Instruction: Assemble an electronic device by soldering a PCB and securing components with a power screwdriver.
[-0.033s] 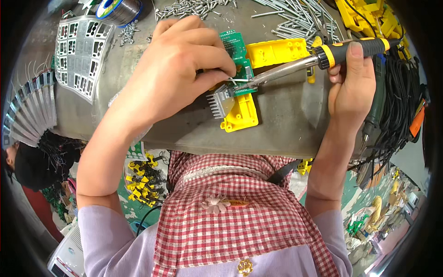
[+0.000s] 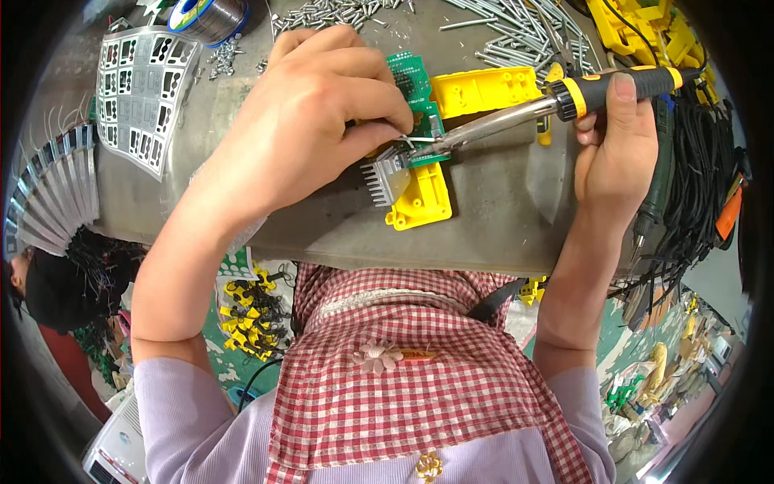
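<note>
Hands (image 2: 318, 113) (image 2: 619, 149) with soldering iron (image 2: 504, 122), white wire (image 2: 421, 139), circuit board (image 2: 409, 79) over yellow shell (image 2: 423, 199)

grips (image 2: 322, 121) (image 2: 617, 149): 2 | soldering iron (image 2: 605, 93): 1 | benchtop circuit board (image 2: 413, 87): 1 | heatsink (image 2: 389, 179): 1 | spool (image 2: 211, 21): 1 | printed sheet (image 2: 147, 98): 1

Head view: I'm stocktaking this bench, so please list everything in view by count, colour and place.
Flat circuit board: one, green, upper centre
Finned metal heat sink: one, grey, board's near-left corner
Thin wire: count unclear, white, over board
Moulded plastic casing: count unclear, yellow, around board
Long-shafted soldering iron: one, black-yellow, tip at board
Round solder spool: one, blue-rimmed, upper left
Short metal screws: many, silver, top
Long metal rods: many, silver, upper right
Printed sheet: one, white-black, left
Bundled cables: many, black, right
Worktable: one, grey, centre
Checked cloth apron: one, red-white, bottom
Smaller clutter: uncountable, mixed, edges
Left hand: one, bare, pinching wire
Right hand: one, bare, holding iron
</note>
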Demonstrator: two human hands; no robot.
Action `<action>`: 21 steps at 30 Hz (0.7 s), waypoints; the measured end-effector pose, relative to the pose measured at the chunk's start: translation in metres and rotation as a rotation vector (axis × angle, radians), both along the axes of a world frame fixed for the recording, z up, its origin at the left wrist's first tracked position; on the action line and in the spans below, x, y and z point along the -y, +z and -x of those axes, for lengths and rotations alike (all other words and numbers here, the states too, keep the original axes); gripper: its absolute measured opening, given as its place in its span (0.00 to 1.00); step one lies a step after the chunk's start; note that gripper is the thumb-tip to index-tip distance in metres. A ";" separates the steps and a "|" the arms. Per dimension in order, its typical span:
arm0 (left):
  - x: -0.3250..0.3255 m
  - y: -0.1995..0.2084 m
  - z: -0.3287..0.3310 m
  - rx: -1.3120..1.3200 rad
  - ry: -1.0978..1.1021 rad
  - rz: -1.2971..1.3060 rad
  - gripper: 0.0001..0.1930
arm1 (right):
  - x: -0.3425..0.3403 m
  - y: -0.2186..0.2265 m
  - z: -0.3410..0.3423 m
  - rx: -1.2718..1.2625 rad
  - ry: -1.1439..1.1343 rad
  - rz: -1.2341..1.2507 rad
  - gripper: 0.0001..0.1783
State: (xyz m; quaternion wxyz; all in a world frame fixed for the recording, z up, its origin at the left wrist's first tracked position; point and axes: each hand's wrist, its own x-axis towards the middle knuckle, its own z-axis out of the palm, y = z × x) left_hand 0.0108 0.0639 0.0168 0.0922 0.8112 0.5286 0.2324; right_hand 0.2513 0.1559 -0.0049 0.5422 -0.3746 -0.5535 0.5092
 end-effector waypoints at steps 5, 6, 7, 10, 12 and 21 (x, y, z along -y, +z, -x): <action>-0.007 0.001 0.002 -0.015 -0.088 0.017 0.07 | -0.002 -0.002 -0.001 0.036 0.002 -0.011 0.13; -0.007 0.002 0.002 -0.007 -0.096 0.028 0.07 | -0.001 -0.001 0.000 0.039 -0.005 -0.014 0.13; -0.007 0.002 0.002 0.002 -0.105 0.038 0.07 | 0.000 0.001 0.000 0.042 -0.013 -0.018 0.14; -0.009 0.002 0.004 0.016 -0.128 0.049 0.07 | 0.000 0.001 0.000 0.031 -0.015 -0.006 0.14; -0.010 0.001 0.005 0.024 -0.129 0.049 0.07 | 0.000 0.002 0.002 0.030 -0.022 0.010 0.14; -0.010 -0.003 0.006 0.051 -0.137 0.041 0.07 | 0.004 0.005 0.005 0.037 -0.050 0.005 0.14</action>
